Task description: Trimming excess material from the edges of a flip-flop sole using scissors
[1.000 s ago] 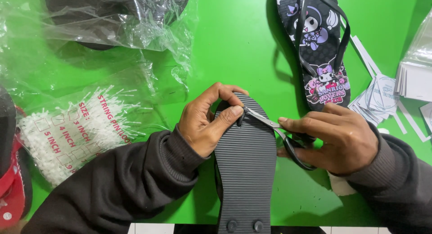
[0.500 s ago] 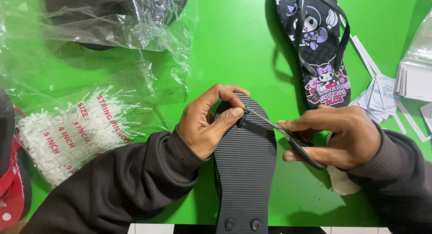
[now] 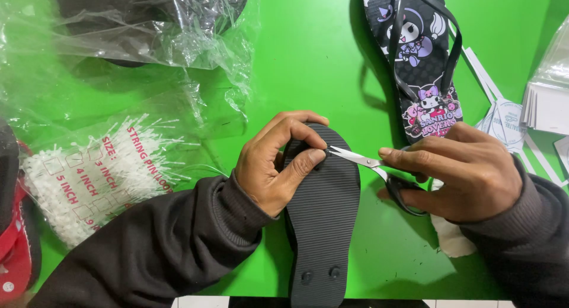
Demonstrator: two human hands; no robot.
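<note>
A black flip-flop [image 3: 323,225] lies sole up on the green table [image 3: 308,59], toe end away from me. My left hand [image 3: 275,163] pinches its toe end between thumb and fingers. In my right hand [image 3: 459,172] are small black-handled scissors [image 3: 370,166], their steel blades pointing left and touching the sole right at my left thumb tip. Whatever the blades meet there is too small to make out.
A second flip-flop [image 3: 424,65] with cartoon prints lies strap up at the back right. A bag of white plastic string pins [image 3: 89,177] sits at left, crumpled clear plastic [image 3: 154,35] over dark footwear behind it. Paper tags [image 3: 545,106] lie at far right, red footwear [image 3: 12,254] at the left edge.
My right hand has turned the scissors from a steep slant to nearly level, and the tips now sit at my left thumb. The left hand keeps its pinch on the toe end.
</note>
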